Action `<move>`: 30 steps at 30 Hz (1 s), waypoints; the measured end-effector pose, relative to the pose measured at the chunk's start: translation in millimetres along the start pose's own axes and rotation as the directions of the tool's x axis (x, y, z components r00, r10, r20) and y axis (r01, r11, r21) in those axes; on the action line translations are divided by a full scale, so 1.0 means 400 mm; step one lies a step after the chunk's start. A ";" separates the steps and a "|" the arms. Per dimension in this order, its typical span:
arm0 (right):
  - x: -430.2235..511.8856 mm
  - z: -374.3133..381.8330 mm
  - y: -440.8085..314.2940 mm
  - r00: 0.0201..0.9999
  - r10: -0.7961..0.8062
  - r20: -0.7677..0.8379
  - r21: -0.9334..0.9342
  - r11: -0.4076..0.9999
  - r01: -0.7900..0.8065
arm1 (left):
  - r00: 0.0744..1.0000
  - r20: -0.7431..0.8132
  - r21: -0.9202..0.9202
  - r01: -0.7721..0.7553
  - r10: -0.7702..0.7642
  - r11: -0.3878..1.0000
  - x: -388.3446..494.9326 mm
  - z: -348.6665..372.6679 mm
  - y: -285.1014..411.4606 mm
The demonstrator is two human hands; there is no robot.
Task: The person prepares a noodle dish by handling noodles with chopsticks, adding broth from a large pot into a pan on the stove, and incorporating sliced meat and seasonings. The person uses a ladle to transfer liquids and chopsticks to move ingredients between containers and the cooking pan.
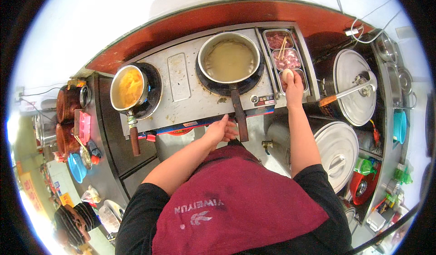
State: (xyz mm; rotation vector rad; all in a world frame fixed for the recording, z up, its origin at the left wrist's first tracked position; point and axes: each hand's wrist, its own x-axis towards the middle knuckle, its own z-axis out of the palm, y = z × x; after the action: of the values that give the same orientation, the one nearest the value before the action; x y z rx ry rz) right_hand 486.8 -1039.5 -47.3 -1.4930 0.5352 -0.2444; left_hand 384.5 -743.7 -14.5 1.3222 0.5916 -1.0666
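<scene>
My right hand [295, 87] grips a pale egg [287, 74] over the nearest of three metal trays set into the stove's right side. The middle tray holds pieces of raw meat [286, 59], with wooden chopsticks [282, 48] lying across it. Darker raw meat [276, 41] fills the far tray. My left hand [223, 130], holding nothing and with fingers apart, hovers by the stove's front edge, left of a dark saucepan handle [240, 122]. That saucepan [201, 62] contains cloudy liquid and sits on the right burner.
A smaller saucepan [113, 102] with orange-yellow food sits over the lit left burner. Large lidded pots [354, 102] stand to the right, one with a ladle [347, 91] on its lid. On the left counter are a blue basin [77, 168] and a pink box [84, 124]. Another person [75, 221] is at far left.
</scene>
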 end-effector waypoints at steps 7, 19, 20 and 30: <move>0.004 0.028 -0.041 0.998 -0.019 0.064 0.008 1.000 0.019 | 0.992 0.062 0.248 -0.120 0.108 0.961 0.190 0.053 -0.105; 0.003 0.063 -0.027 0.991 -0.029 0.134 -0.011 0.999 0.031 | 0.998 0.005 0.039 -0.056 0.056 0.998 0.241 0.046 -0.147; 0.003 0.066 -0.025 0.990 0.005 0.140 -0.055 0.998 0.002 | 0.998 -0.013 0.062 -0.058 0.059 0.996 0.231 0.051 -0.140; 0.119 0.125 -0.024 0.886 -0.461 0.038 -0.442 0.788 0.429 | 0.999 -0.035 0.046 0.027 -0.025 0.999 0.065 -0.060 -0.092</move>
State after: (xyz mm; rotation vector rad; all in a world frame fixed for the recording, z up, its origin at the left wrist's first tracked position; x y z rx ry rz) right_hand 553.3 -1019.2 -47.2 -2.0593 0.2909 -0.5812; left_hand 368.9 -724.9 -59.2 1.3794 0.6142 -1.0866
